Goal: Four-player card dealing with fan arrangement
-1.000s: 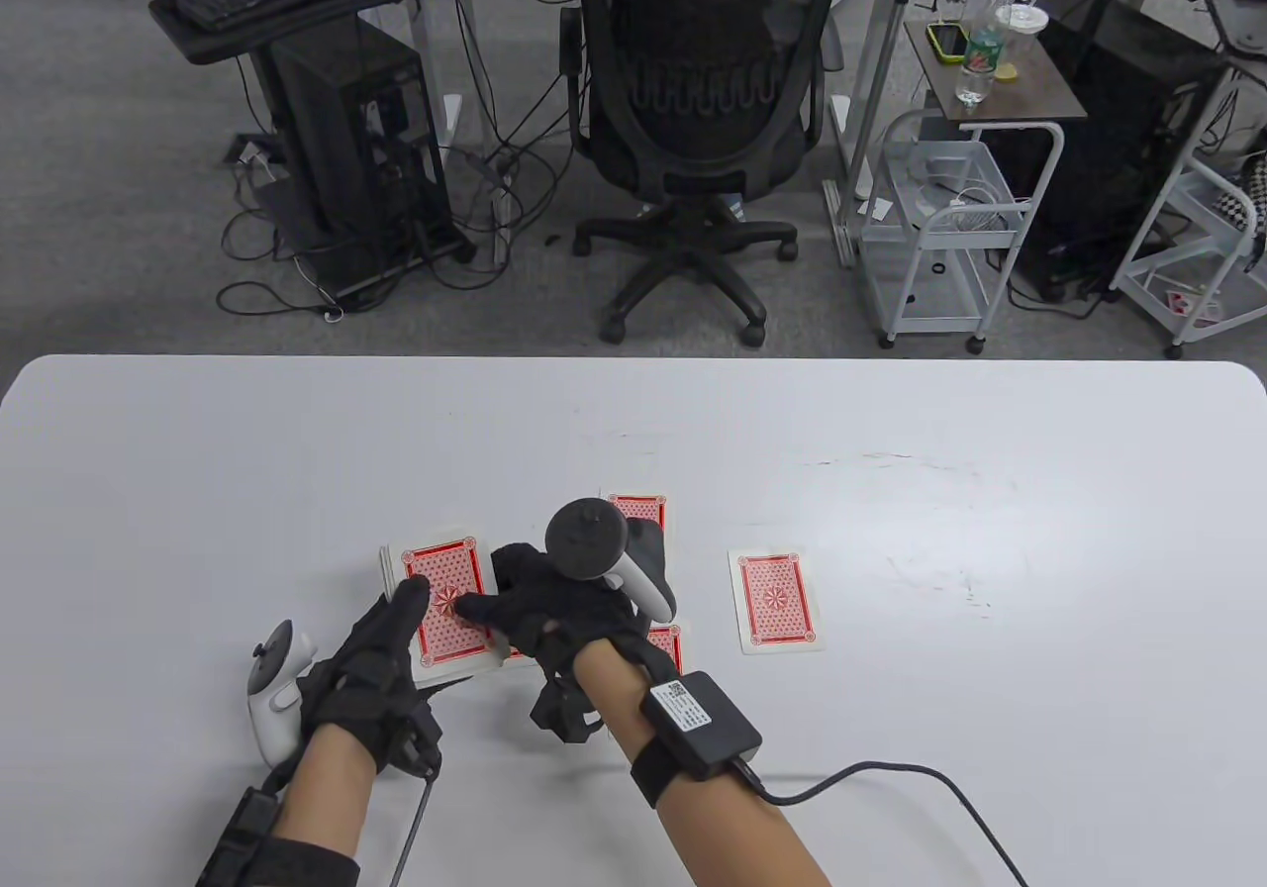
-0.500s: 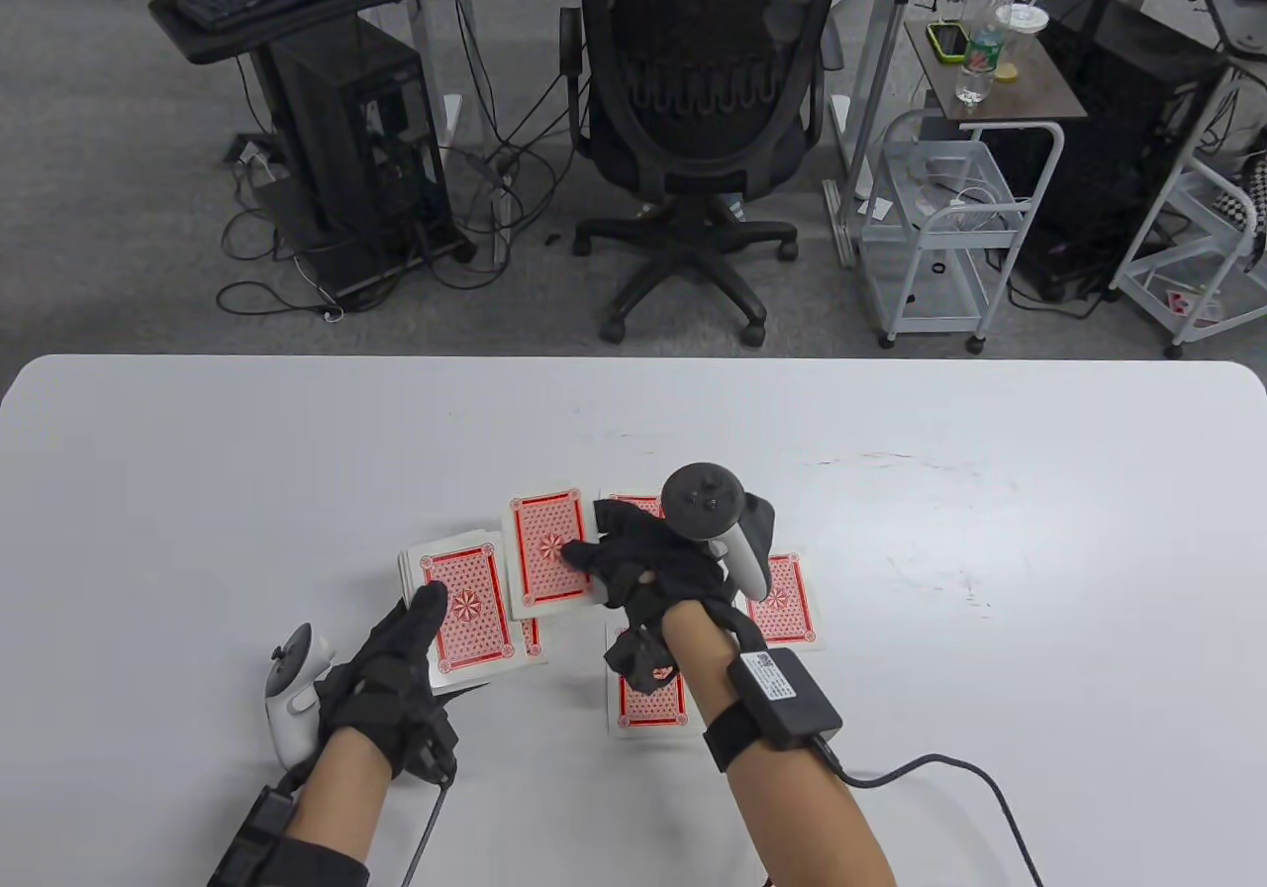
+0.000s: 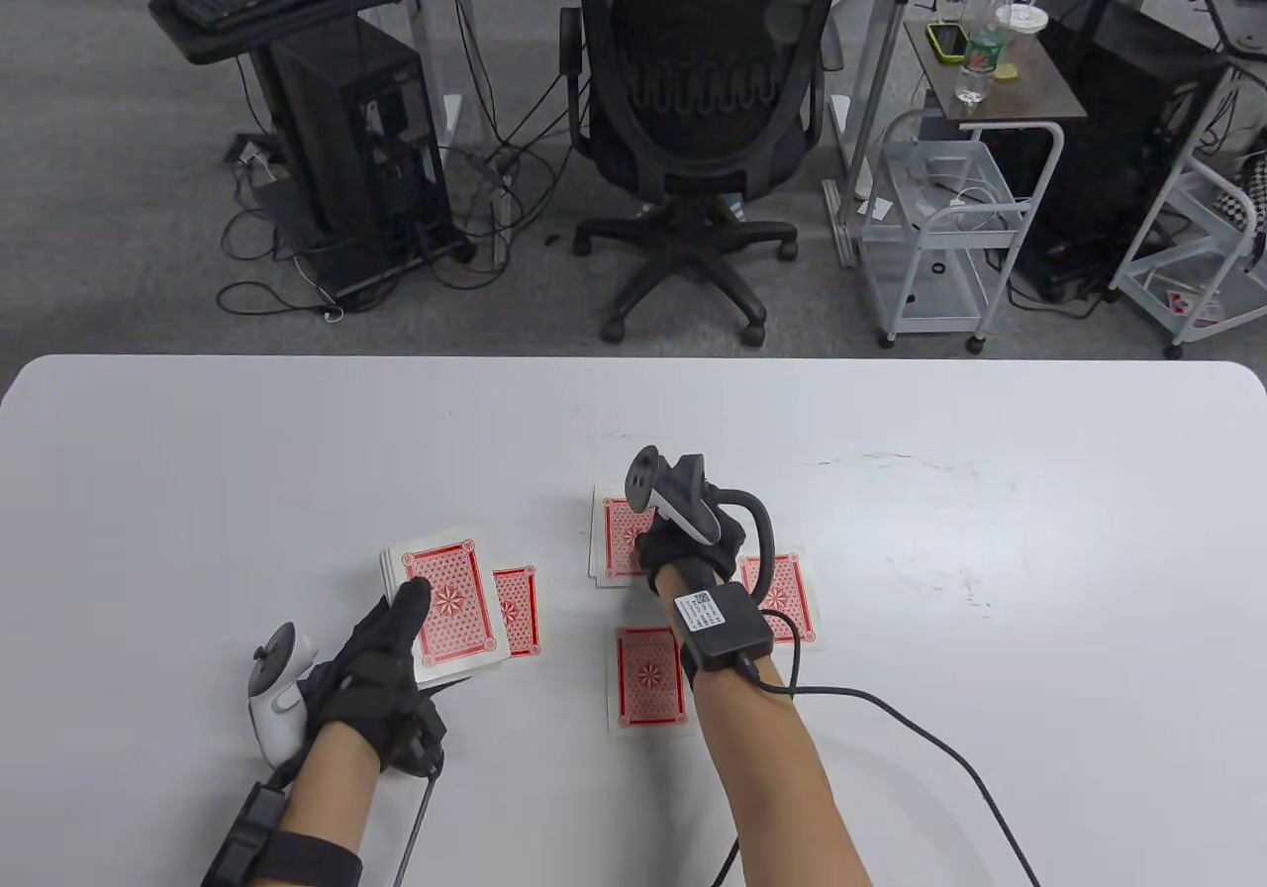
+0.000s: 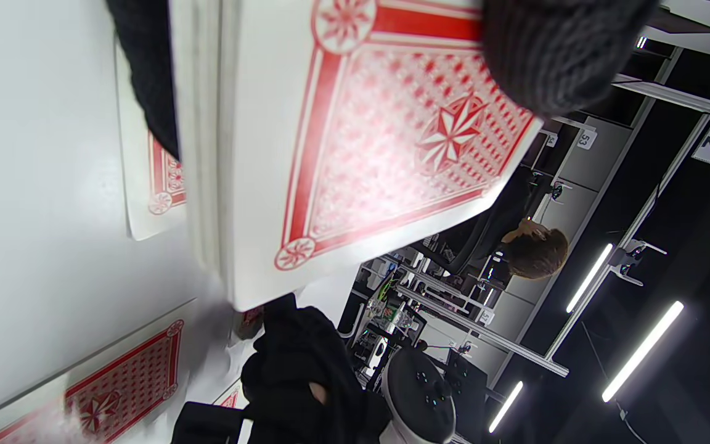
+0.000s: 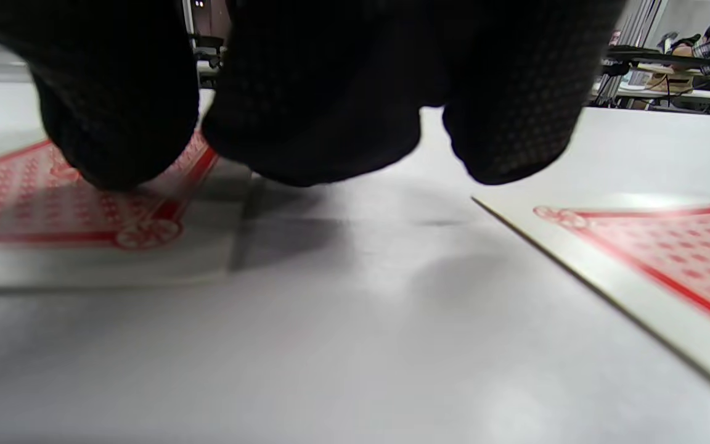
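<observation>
Four spots of red-backed playing cards are laid face down on the white table: a far pair of cards, a right card, a near card and a left card partly tucked under the deck. The thick deck of red-backed cards is gripped by the left hand, thumb on the top card; only in the left wrist view are the stacked edges of the deck seen, with the thumb pressed on its back and the left card lying beneath.

From above, the right hand is hidden under its tracker at the far pair of cards. In the right wrist view, its curled fingertips are shown resting on the near edge of those cards, nothing being pinched; whether the fingers press or merely touch cannot be told. The right card lies apart.

Behind the table, a black mesh office chair, a white wire trolley and a black computer tower are set on grey carpet.
</observation>
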Tool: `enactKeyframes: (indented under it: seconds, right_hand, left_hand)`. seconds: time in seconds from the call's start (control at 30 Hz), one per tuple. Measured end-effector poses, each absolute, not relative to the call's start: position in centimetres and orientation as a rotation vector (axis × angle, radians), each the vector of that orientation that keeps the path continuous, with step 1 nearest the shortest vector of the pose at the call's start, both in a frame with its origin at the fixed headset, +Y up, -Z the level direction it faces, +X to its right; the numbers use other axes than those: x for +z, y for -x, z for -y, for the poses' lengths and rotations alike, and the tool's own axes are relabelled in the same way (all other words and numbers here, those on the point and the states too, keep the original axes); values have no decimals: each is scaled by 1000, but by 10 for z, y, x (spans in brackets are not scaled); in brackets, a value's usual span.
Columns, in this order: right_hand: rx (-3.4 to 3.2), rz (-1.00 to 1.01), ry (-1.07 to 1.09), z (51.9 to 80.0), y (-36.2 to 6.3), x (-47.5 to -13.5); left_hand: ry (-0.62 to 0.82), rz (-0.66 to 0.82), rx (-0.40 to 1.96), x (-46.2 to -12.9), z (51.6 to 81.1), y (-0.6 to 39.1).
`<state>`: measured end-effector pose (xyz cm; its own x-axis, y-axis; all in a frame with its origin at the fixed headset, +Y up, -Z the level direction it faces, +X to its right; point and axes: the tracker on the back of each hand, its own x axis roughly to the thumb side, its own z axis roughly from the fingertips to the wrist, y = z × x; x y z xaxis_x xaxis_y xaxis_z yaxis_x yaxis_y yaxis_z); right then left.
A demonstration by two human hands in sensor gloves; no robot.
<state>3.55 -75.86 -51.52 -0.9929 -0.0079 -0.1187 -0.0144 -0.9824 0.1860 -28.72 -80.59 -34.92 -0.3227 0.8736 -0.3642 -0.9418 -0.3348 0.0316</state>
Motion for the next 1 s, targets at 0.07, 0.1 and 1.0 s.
enactKeyframes:
  seconds: [0.07,0.1,1.0]
  right_hand:
    - [3073,-271,149,745,-35,-509]
    - [3035,-235,118,739,-34,-506]
    - [1981,-398,-292,729,-19,-402]
  left_hand:
    - [332,-280,1899,-349,806,287]
    - [331,-279,1900,-349,806,287]
    - [404,-143,1906,-340,800,251]
